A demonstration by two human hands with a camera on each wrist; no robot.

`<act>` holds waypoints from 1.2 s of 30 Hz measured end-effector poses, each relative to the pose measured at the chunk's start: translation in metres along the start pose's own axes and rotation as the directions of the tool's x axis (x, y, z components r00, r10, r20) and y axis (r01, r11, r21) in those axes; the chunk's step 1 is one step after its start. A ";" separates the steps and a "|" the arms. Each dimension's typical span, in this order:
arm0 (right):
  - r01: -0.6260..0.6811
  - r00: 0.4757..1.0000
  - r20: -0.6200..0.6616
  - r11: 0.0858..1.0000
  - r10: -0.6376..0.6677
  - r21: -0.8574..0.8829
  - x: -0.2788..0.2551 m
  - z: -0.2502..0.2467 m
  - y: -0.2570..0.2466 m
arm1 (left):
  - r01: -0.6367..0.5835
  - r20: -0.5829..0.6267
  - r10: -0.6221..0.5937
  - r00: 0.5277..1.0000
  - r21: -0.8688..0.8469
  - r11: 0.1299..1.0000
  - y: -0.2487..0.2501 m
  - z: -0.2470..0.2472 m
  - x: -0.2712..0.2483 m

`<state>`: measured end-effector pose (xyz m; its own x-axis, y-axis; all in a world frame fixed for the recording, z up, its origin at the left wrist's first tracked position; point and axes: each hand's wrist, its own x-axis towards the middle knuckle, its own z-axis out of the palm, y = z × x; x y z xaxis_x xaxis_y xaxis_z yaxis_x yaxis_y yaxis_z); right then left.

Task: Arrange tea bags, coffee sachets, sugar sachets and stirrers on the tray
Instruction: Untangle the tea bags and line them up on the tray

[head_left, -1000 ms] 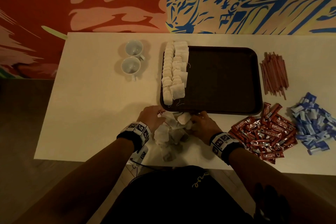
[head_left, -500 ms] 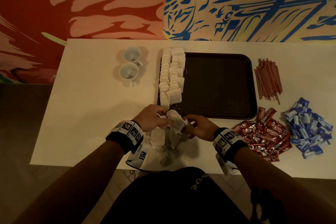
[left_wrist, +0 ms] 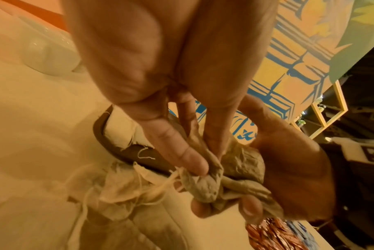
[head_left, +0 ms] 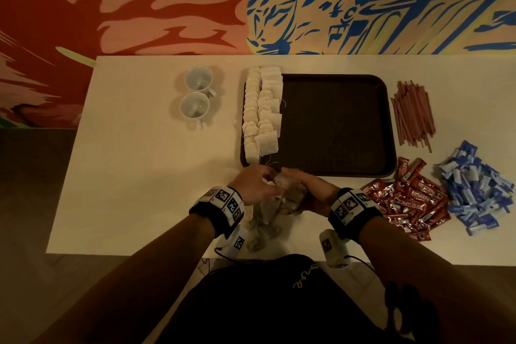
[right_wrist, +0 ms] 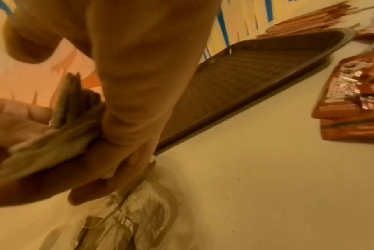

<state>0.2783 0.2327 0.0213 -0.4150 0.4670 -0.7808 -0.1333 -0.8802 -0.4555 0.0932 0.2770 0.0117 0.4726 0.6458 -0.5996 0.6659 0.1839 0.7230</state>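
**Teasing tea bags apart before laying them down**

Both hands work just short of the tray's (head_left: pixel 335 126) near edge. The left hand (head_left: pixel 252 186) pinches a tea bag (left_wrist: pixel 203 184), the right hand (head_left: pixel 310 193) clasps a small bunch (right_wrist: pixel 60 135), probably to free tangled strings. Two rows (head_left: pixel 261 112) line the tray's left side, leaving room for coffee sachets (head_left: pixel 410 198), sugar sachets (head_left: pixel 474 190) and stirrers (head_left: pixel 413 114), all on the tabletop (head_left: pixel 139 162).

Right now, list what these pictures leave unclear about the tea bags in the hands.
- Number of held tea bags: left wrist view, crumpled together, left hand covers part.
- Their strings and tags: right wrist view, blurred, right hand in front.
- Loose tea bags on the table: head view, dim, forearms overlap.
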 end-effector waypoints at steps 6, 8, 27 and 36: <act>0.067 0.998 -0.002 0.992 -0.067 -0.111 0.007 0.000 0.001 | 0.002 -0.042 -0.006 0.999 -0.087 0.996 0.001 0.001 0.004; 0.074 0.996 -0.039 0.989 -0.080 -0.126 0.005 -0.003 -0.001 | 0.026 -0.023 -0.033 0.999 -0.256 0.966 0.005 -0.002 0.002; 0.028 0.940 -0.314 0.951 -0.129 -0.307 -0.025 -0.025 -0.003 | 0.109 -0.144 -0.049 0.988 0.442 0.890 -0.019 0.015 0.002; 0.071 0.928 -0.323 0.937 -0.188 -0.342 -0.039 -0.041 -0.006 | 0.101 -0.198 0.047 0.979 0.672 0.733 -0.021 0.037 0.010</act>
<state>0.3321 0.2231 0.0363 -0.0693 0.6258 -0.7769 0.1532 -0.7629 -0.6281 0.1050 0.2526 -0.0226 0.3793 0.7877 -0.4854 0.9242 -0.2978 0.2390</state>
